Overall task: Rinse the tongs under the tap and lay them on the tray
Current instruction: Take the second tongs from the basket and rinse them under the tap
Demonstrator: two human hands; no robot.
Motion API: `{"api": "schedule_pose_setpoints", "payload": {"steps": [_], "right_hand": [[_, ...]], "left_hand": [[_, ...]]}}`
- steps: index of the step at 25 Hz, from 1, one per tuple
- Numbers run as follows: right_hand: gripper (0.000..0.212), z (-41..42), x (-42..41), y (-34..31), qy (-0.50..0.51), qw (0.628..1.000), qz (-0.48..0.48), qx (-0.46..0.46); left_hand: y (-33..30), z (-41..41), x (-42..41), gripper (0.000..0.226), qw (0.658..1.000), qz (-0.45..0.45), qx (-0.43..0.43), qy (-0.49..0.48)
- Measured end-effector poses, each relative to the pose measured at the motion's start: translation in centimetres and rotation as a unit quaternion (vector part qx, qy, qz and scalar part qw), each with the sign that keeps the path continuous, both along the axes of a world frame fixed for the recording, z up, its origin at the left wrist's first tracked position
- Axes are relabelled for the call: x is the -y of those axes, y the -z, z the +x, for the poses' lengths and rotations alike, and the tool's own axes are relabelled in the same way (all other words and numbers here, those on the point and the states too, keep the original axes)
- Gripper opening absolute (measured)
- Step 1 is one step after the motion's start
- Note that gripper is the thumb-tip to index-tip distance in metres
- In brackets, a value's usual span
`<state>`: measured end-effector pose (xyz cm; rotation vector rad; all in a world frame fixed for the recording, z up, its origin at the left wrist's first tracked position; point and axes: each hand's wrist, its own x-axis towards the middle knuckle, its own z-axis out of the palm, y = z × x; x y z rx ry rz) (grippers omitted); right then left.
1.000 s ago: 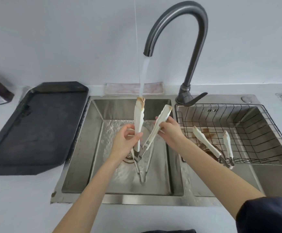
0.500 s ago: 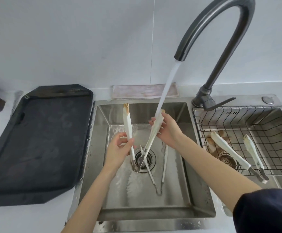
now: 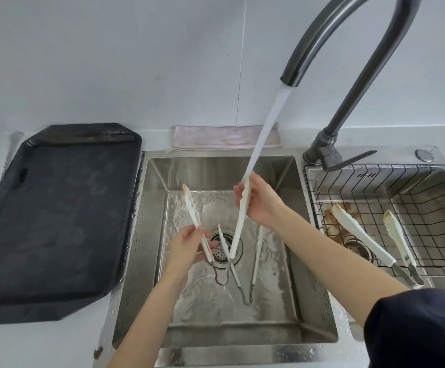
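Note:
I hold a pair of white tongs spread in a V over the left sink basin. My left hand grips the left arm, whose tip shows a brown stain. My right hand grips the right arm near its tip. Water from the dark tap runs onto the right arm at my right hand. The black tray lies on the counter to the left of the sink.
A second pair of tongs lies on the basin floor beside the drain. A third, stained pair rests in the wire basket over the right basin. A folded cloth lies behind the sink.
The stream has shifted from the left arm's tip to the right arm. The tongs have spread wider and dropped lower in the basin. The view has moved closer and leftward.

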<state>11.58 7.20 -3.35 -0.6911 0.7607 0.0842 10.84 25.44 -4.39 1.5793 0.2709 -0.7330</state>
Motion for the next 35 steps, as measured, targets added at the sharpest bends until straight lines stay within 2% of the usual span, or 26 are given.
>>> {"api": "schedule_pose_setpoints", "payload": {"steps": [3, 7, 10, 13, 17, 20, 24, 26, 29, 33, 35], "right_hand": [[0.034, 0.7, -0.3, -1.0, 0.015, 0.999, -0.025, -0.032], [0.037, 1.4, -0.5, -1.3, 0.039, 0.998, -0.010, -0.039], [0.026, 0.9, -0.4, -1.2, 0.053, 0.998, 0.008, 0.016], [0.031, -0.1, -0.1, -1.5, 0.027, 0.995, -0.001, 0.095], [0.021, -0.1, 0.3, -2.0, -0.019, 0.992, -0.011, 0.126], [0.018, 0.5, 0.1, -2.1, -0.011, 0.993, -0.075, 0.092], [0.016, 0.2, 0.1, -2.0, 0.055, 0.981, -0.185, 0.005], [0.020, 0.0, 0.5, -2.2, 0.062, 0.973, -0.223, -0.016], [0.023, -0.2, 0.6, -3.1, 0.046, 0.973, -0.227, -0.020], [0.011, -2.5, -1.0, -3.1, 0.000, 0.974, -0.225, 0.009], [0.010, -4.0, -1.7, -3.2, 0.010, 0.973, -0.232, 0.016]], "left_hand": [[-0.1, -0.3, 0.3, 0.025, 0.999, -0.036, -0.038, -0.001], [-0.3, -0.4, 0.8, 0.023, 0.998, -0.059, -0.034, -0.005], [-0.4, -0.4, 0.8, 0.018, 0.997, -0.074, -0.031, -0.010], [-0.5, -0.4, 0.8, 0.012, 0.997, -0.077, -0.025, -0.011], [-0.7, -0.3, 0.7, 0.011, 0.996, -0.084, -0.027, -0.023], [-0.8, -0.2, 0.8, 0.011, 0.997, -0.079, -0.016, -0.016], [-1.2, -0.3, 1.4, 0.020, 0.998, -0.062, 0.019, 0.010], [-1.5, -0.4, 1.8, 0.014, 0.997, -0.073, 0.027, 0.016], [-1.8, -0.4, 2.4, 0.017, 0.996, -0.079, 0.037, 0.021], [-1.9, 0.0, 3.9, 0.019, 0.994, -0.107, 0.019, 0.025], [-1.8, 0.2, 4.9, 0.017, 0.993, -0.110, -0.003, 0.037]]}}
